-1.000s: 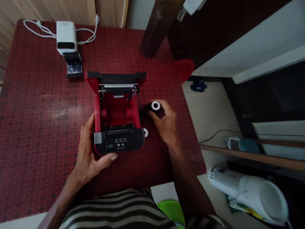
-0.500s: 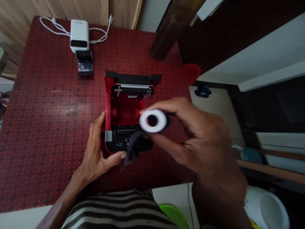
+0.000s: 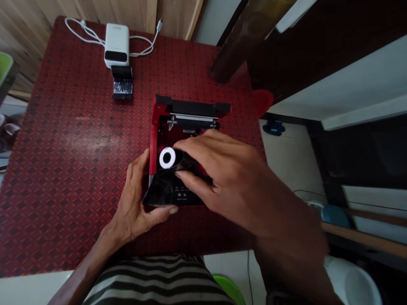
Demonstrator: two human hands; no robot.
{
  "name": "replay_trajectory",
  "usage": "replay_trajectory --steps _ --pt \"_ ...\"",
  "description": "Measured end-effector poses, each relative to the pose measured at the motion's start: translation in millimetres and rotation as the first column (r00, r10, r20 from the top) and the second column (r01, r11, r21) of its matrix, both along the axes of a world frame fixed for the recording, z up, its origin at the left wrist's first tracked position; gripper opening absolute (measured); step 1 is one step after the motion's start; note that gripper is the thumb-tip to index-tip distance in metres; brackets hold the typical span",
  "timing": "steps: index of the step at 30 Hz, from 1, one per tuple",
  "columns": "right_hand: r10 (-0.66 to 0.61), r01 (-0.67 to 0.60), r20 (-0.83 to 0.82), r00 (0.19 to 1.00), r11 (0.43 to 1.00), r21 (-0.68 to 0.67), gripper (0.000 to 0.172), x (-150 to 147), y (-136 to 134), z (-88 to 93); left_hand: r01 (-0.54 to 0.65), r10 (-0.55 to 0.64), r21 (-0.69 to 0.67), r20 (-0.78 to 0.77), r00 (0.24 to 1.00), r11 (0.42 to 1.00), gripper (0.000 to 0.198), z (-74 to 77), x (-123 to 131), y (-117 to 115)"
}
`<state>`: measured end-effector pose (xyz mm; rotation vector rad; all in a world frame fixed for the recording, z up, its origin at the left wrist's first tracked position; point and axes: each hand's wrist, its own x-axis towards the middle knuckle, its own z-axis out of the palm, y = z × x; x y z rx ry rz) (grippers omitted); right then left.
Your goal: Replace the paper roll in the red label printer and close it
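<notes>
On the table stands a small red and black printer (image 3: 153,146) with its lid (image 3: 193,107) raised, showing a roller under the lid. My left hand (image 3: 135,203) grips its front left corner, fingers along the side and thumb at the front edge. Between the fingers and thumb of my right hand (image 3: 229,178) is a paper roll (image 3: 167,158), its white ring-shaped end facing left and its outside black. The roll is over the printer's open bay. Its loose black end hangs over the front control panel. My right hand hides much of the bay's right side.
At the back left lie a white box-shaped device (image 3: 117,42), a white cable (image 3: 144,53) and a black strip with white scribbles (image 3: 122,84). A brown post (image 3: 229,59) rises by the table's (image 3: 79,178) back right corner. A red round seat (image 3: 263,103) is beyond the right edge.
My right hand has carried the paper roll left, from beside the printer's right side to over its open bay. The loose end has spread across the panel. My left hand still grips the printer.
</notes>
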<state>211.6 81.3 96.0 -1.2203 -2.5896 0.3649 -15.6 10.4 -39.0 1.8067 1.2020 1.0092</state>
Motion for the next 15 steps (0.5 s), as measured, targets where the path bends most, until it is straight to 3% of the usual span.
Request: replay_trajectory --steps 4,10,15 --pt "0.021 -0.022 -0.008 1.000 0.996 -0.091 0.017 8.8 -1.5 2.2 -0.003 0.003 -0.001 -0.024 1.000 1.000 0.116 1.2 -0.4 0.0" --pt "0.034 -0.026 0.047 0.998 0.986 -0.163 0.028 -1.9 -3.6 -27.1 0.018 -0.018 -0.003 -0.061 0.998 1.000 0.121 0.9 -1.8 0.2" --pt "0.029 -0.006 0.115 0.993 0.981 -0.193 0.032 -6.9 4.9 -41.4 0.017 -0.017 -0.002 -0.076 0.997 1.000 0.123 0.5 -2.6 0.4"
